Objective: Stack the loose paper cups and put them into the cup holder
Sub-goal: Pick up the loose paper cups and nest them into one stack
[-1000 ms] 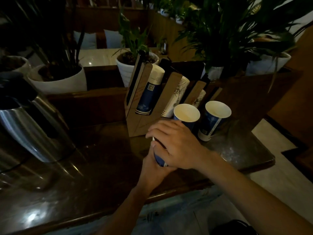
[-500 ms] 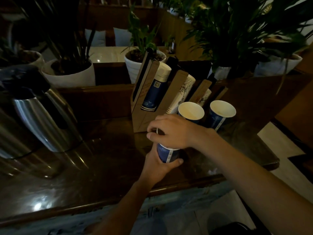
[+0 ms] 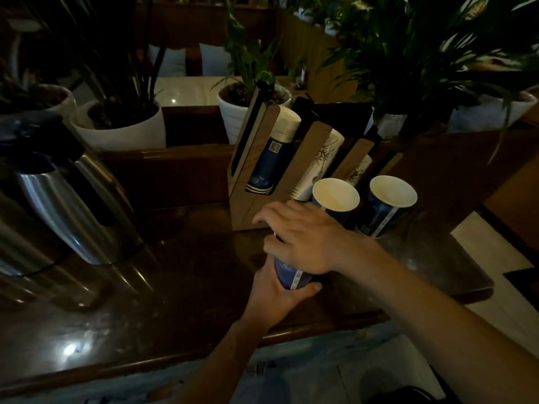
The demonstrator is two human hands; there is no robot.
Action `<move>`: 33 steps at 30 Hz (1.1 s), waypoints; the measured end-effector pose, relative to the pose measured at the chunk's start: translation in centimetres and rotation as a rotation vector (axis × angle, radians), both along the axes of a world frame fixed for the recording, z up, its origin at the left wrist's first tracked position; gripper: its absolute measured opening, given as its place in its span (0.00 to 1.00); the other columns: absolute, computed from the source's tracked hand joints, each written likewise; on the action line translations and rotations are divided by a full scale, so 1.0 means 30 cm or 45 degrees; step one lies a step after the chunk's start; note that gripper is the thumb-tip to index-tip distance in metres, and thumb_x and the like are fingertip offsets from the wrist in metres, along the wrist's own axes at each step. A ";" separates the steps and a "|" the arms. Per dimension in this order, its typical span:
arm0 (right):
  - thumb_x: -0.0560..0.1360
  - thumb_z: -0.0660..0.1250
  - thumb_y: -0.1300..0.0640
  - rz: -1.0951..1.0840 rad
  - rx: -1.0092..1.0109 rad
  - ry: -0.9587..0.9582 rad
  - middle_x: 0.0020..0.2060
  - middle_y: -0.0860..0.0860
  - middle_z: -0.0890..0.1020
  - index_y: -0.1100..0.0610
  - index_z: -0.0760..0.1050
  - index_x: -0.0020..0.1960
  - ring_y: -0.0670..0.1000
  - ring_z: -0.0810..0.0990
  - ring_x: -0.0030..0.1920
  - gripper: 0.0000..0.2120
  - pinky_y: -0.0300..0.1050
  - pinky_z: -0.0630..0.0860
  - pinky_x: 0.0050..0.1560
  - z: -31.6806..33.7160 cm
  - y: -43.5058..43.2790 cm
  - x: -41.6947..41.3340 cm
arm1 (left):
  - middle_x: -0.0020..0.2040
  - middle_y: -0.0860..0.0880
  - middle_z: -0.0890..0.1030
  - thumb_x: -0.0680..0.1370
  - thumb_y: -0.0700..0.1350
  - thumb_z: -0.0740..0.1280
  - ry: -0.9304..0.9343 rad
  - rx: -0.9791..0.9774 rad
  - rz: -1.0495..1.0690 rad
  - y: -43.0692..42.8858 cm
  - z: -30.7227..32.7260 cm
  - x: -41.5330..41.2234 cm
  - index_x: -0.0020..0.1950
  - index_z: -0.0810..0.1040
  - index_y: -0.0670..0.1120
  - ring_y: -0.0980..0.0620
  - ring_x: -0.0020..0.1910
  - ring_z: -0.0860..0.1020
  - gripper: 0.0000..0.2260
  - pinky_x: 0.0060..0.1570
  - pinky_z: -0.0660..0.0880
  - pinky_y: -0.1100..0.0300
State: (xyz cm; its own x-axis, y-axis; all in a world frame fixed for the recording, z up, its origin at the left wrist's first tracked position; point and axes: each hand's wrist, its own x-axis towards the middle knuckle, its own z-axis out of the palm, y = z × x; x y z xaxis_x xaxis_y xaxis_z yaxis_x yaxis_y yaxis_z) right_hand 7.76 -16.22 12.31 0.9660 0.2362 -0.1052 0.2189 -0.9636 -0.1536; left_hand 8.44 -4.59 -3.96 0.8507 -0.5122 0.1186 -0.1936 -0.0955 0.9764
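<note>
Both my hands hold a blue paper cup (image 3: 288, 277) upright on the dark table. My left hand (image 3: 277, 298) wraps its lower part from below, and my right hand (image 3: 303, 240) covers its top, hiding the rim. Two more blue cups stand loose behind: one (image 3: 335, 199) just beyond my right hand, the other (image 3: 385, 202) to its right. The brown slanted cup holder (image 3: 256, 182) stands behind them, with stacked cups lying in its slots: a blue stack (image 3: 271, 158) on the left and white stacks (image 3: 318, 167) further right.
A steel thermos jug (image 3: 67, 205) stands on the left of the dark wooden table (image 3: 163, 287). White plant pots (image 3: 122, 129) line a ledge behind. The table's right edge drops to a pale floor (image 3: 501, 290).
The cup in my hands has stayed in place. The view shifted slightly, so the jug and holder sit a little more to the right.
</note>
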 end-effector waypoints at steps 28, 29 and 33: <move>0.86 0.50 0.49 0.206 0.096 -0.411 0.79 0.51 0.63 0.52 0.63 0.78 0.49 0.53 0.81 0.22 0.52 0.50 0.80 -0.045 -0.058 -0.147 | 0.69 0.57 0.78 0.69 0.53 0.83 -0.083 0.018 -0.057 -0.002 0.017 0.017 0.77 0.64 0.51 0.64 0.67 0.77 0.43 0.62 0.75 0.71; 0.86 0.50 0.49 0.203 0.103 -0.422 0.78 0.50 0.64 0.51 0.65 0.78 0.49 0.54 0.81 0.22 0.52 0.51 0.79 -0.046 -0.058 -0.147 | 0.69 0.57 0.78 0.69 0.54 0.83 -0.087 0.018 -0.053 -0.001 0.014 0.016 0.77 0.64 0.51 0.64 0.67 0.77 0.43 0.62 0.75 0.71; 0.85 0.51 0.50 0.168 0.096 -0.484 0.75 0.49 0.70 0.51 0.71 0.73 0.50 0.58 0.79 0.20 0.54 0.54 0.77 -0.056 -0.048 -0.149 | 0.68 0.56 0.78 0.67 0.57 0.82 -0.078 0.024 -0.044 -0.001 0.003 0.018 0.76 0.66 0.50 0.61 0.66 0.78 0.43 0.64 0.78 0.63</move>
